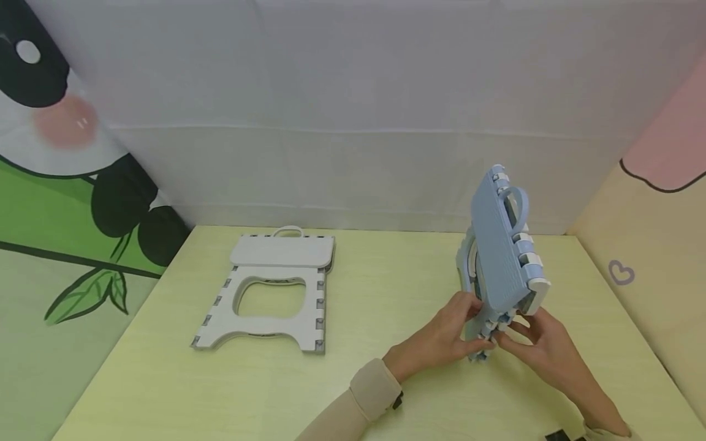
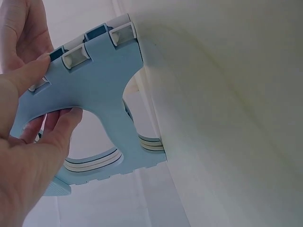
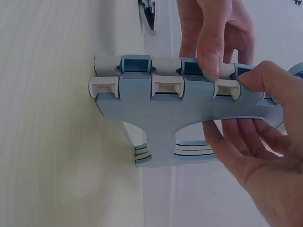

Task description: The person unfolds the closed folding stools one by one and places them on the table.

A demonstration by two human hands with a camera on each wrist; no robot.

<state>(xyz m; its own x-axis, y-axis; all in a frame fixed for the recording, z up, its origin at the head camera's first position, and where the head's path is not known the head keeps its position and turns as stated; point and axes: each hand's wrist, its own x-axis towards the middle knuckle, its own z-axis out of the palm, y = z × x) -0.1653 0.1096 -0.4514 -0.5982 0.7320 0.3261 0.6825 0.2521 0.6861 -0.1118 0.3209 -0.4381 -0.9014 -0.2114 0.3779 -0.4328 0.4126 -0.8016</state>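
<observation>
A blue folding stool with white hinge pieces stands on edge at the right of the table, nearly folded, its carry handle facing right. The left hand grips the stool's near end from the left, thumb by the hinges and fingers through the opening, as the left wrist view shows. From the other side, the right hand pinches the same end, thumb on the hinge row and fingers curled under the panel in the right wrist view. Both thumbs are close together. The seat hides part of the fingers in the head view.
A white folding stool lies folded flat at the left of the table, its handle toward the back. A pale cloth wall rises behind the table. Printed panels with cartoon pictures stand at the left and right.
</observation>
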